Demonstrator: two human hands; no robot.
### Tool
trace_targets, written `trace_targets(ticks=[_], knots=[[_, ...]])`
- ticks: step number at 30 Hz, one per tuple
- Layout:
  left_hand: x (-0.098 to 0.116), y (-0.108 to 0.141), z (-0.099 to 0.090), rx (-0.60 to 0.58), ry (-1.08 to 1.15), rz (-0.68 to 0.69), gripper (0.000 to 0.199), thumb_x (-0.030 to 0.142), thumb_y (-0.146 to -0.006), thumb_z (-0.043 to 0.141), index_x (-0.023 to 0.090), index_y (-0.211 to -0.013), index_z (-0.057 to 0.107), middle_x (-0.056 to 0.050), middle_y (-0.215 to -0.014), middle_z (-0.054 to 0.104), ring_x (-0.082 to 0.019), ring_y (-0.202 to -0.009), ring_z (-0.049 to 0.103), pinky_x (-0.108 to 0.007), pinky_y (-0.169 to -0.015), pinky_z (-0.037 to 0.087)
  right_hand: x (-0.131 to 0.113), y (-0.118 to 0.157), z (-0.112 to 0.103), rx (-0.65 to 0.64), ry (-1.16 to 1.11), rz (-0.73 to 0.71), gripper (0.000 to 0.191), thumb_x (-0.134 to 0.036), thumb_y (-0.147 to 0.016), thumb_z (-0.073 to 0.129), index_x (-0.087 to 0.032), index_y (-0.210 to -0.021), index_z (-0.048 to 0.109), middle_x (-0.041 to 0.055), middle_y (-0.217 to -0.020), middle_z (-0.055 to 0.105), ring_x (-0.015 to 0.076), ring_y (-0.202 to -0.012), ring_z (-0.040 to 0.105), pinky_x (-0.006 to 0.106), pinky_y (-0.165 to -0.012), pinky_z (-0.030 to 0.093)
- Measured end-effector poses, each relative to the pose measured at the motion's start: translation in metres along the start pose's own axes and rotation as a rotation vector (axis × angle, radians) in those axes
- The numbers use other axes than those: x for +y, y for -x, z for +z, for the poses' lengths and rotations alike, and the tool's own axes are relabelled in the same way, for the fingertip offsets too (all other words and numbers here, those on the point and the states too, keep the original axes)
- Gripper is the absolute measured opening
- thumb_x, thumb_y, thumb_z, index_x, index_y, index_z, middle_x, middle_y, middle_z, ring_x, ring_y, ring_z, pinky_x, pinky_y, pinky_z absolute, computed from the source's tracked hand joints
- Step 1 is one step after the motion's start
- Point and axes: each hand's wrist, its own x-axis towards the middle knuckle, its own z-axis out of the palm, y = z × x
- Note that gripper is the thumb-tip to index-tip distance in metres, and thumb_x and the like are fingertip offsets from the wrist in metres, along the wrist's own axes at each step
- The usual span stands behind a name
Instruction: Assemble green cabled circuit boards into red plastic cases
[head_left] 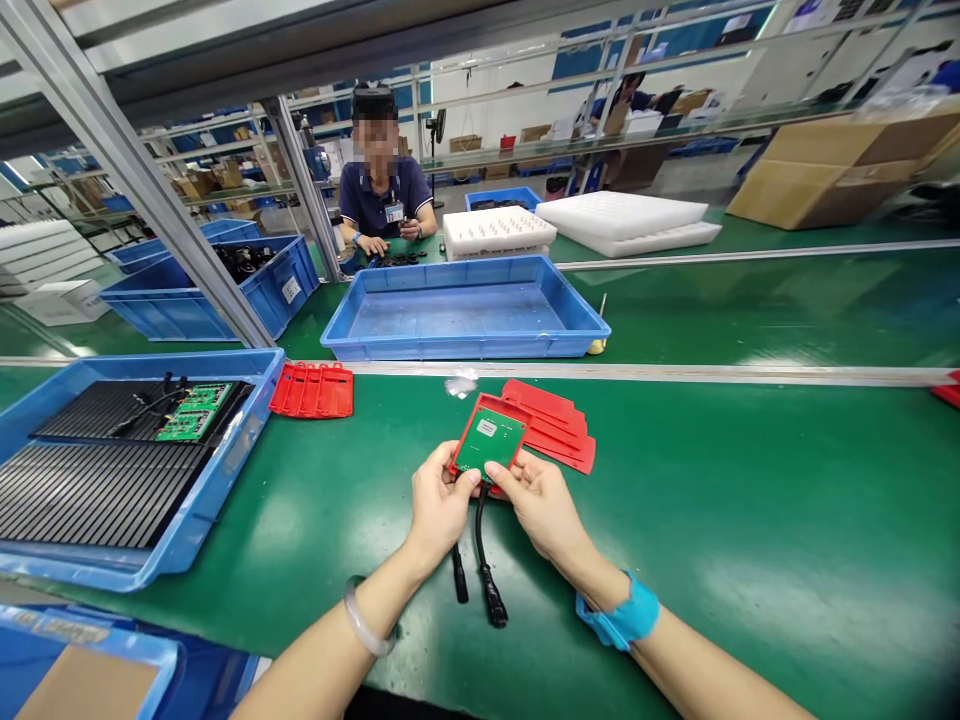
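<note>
A green circuit board [491, 445] with a small white label lies in a red housing [504, 404], held above the green table. My left hand [442, 498] grips its lower left side, thumb on the board's edge. On the lower right side, my right hand [541, 500] closes round the housing, its thumb pressing the board. Two black cables with connectors [493, 597] hang down between my hands. Just behind the housing, several flat red covers [561, 427] lie fanned out. The fingers under the housing are mostly hidden.
At the left, a blue tray [187, 530] holds black ribbed parts and green boards. Red parts [313, 390] lie beside it. An empty-looking blue tray [465, 345] stands ahead, near a small clear plastic piece [460, 382]. Across the table sits a person [382, 205] near white foam blocks [499, 232].
</note>
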Motion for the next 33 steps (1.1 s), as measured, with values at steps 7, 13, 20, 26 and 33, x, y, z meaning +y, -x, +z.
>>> trace_targets(ticks=[7,13,20,26,33], knots=[[0.005,0.000,-0.002,0.001,0.045,-0.052,0.023,0.027,-0.073,0.069,0.017,-0.092,0.059,-0.001,-0.081,0.063,-0.013,-0.069,0.060,-0.022,-0.061,0.051,-0.009,-0.004,-0.003,0.011,0.278,-0.060,0.029,-0.042,-0.079,0.062,-0.019,-0.097,0.063,0.0070,-0.092,0.072,0.0236,-0.083,0.067,0.038,-0.078,0.054],[0.016,-0.009,-0.016,-0.190,0.179,-0.269,0.048,0.031,-0.061,0.082,0.012,-0.101,0.063,-0.007,-0.089,0.067,-0.016,-0.072,0.064,-0.026,-0.063,0.054,-0.022,-0.008,-0.017,-0.152,0.472,-0.083,0.025,-0.044,-0.084,0.055,-0.022,-0.093,0.063,0.0024,-0.078,0.067,0.0186,-0.069,0.061,0.032,-0.065,0.052],[0.023,-0.007,-0.018,-0.034,0.271,-0.211,0.043,0.028,-0.065,0.081,0.014,-0.098,0.059,-0.006,-0.089,0.070,-0.015,-0.071,0.065,-0.025,-0.064,0.055,-0.025,0.003,-0.011,-0.230,0.574,-0.097,0.036,-0.040,-0.079,0.065,-0.024,-0.108,0.055,0.0001,-0.081,0.063,0.0143,-0.068,0.057,0.024,-0.055,0.046],[0.023,-0.005,-0.018,-0.081,0.356,-0.279,0.034,0.026,-0.067,0.079,0.012,-0.092,0.058,-0.005,-0.081,0.069,-0.014,-0.067,0.065,-0.025,-0.062,0.055,-0.026,0.002,-0.012,-0.235,0.640,-0.238,0.030,-0.037,-0.079,0.066,-0.025,-0.106,0.060,-0.0004,-0.079,0.062,0.0145,-0.068,0.054,0.026,-0.059,0.043],[0.023,-0.001,-0.014,0.010,0.238,-0.167,0.048,0.029,-0.065,0.080,0.015,-0.103,0.055,-0.007,-0.095,0.069,-0.018,-0.080,0.066,-0.029,-0.070,0.055,-0.020,-0.001,-0.011,-0.175,0.316,-0.043,0.027,-0.042,-0.081,0.061,-0.021,-0.099,0.057,0.0006,-0.081,0.061,0.0146,-0.073,0.058,0.027,-0.066,0.049]])
